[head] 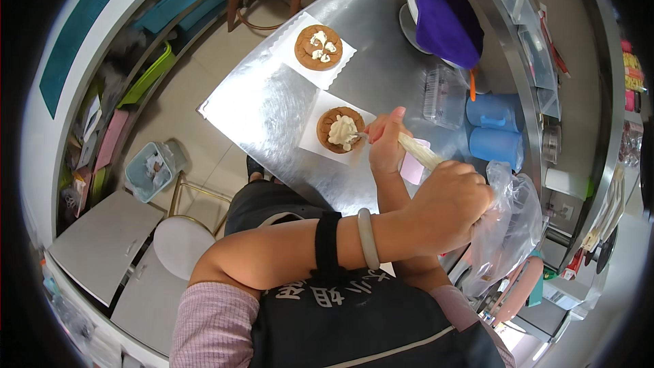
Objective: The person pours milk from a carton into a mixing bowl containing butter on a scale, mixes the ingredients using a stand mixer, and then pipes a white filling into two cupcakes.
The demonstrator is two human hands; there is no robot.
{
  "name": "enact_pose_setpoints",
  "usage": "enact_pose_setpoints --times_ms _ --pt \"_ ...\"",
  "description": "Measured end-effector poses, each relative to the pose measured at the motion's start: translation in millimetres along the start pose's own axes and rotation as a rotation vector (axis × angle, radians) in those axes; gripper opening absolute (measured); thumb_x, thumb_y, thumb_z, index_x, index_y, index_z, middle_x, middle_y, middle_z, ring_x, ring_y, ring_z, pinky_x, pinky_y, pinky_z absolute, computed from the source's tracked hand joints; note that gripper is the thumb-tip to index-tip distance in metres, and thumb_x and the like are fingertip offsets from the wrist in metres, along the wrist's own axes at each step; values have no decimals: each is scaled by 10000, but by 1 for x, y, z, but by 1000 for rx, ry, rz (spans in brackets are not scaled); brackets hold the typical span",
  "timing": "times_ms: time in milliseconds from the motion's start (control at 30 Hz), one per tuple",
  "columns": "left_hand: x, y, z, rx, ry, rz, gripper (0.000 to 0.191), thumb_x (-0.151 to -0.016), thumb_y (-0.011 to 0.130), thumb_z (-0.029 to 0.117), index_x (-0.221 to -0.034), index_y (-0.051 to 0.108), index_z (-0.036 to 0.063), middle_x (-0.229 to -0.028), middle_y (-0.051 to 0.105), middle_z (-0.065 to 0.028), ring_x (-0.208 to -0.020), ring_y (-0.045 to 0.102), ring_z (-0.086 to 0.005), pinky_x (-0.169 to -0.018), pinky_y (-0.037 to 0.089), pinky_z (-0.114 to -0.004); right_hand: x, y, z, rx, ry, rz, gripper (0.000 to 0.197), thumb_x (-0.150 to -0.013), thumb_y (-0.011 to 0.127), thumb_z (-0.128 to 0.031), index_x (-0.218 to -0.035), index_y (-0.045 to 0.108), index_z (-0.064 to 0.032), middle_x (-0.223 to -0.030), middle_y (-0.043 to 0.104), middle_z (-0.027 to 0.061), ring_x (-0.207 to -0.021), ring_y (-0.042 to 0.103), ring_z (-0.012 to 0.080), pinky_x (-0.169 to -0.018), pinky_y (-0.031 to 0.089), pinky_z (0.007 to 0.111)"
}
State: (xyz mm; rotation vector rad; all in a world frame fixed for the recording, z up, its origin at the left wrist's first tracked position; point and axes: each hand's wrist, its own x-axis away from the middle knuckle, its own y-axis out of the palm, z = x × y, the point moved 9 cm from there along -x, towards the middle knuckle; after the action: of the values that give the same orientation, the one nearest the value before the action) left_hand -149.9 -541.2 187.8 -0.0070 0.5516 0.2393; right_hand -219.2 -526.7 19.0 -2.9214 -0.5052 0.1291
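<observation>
My left hand grips the twisted upper part of a piping bag. Loose clear plastic spreads out beyond that fist. Close to the tip, my right hand has its fingers around the bag, with the thumb pointing up. The metal nozzle touches or nearly touches a mound of white cream on a round brown cake. Under this cake lies a square of white paper. Farther off, a second brown cake carries several dabs of cream on its own paper sheet.
Both cakes are on a stainless steel table. Along its right side are a purple cloth over a rounded object, a clear plastic box and two blue pitchers. A bin and a round-seated stool stand at left.
</observation>
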Motion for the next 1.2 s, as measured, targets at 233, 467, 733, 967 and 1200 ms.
enact_pose_setpoints --times_ms 233,467,733,967,1200 --pt "-2 -9 2 46 -8 79 93 -653 641 92 -666 565 41 -764 535 -84 -796 517 -258 -699 401 -367 -2 -8 5 24 4 81 625 -985 296 -408 -459 301 -71 -448 340 27 -443 328 129 -485 347 283" --pt "-5 -7 7 92 2 72 102 -632 653 92 -667 566 54 -754 499 -72 -792 505 -255 -705 399 -367 -9 -23 -7 46 12 50 582 -976 365 -369 -484 342 -58 -479 365 24 -488 377 125 -519 365 271" --pt "-4 16 25 52 39 -177 199 -563 662 160 -704 572 52 -835 562 -106 -752 547 -284 -691 425 -376 14 -15 -107 359 -437 -161 383 -950 419 -274 -854 650 17 -708 539 65 -709 516 168 -640 412 269" --pt "-2 16 36 114 101 -97 173 -564 656 185 -629 558 58 -703 547 -103 -627 550 -294 -590 436 -387 12 -12 -78 414 -432 -188 695 -996 143 -369 -806 648 69 -892 643 135 -961 514 249 -894 381 365" --pt "11 24 26 142 15 -134 200 -602 651 198 -633 528 44 -678 530 -122 -609 544 -315 -564 421 -418 9 -6 -12 410 -110 -305 692 -996 134 -359 -829 671 43 -1082 641 116 -1058 447 227 -994 310 348"
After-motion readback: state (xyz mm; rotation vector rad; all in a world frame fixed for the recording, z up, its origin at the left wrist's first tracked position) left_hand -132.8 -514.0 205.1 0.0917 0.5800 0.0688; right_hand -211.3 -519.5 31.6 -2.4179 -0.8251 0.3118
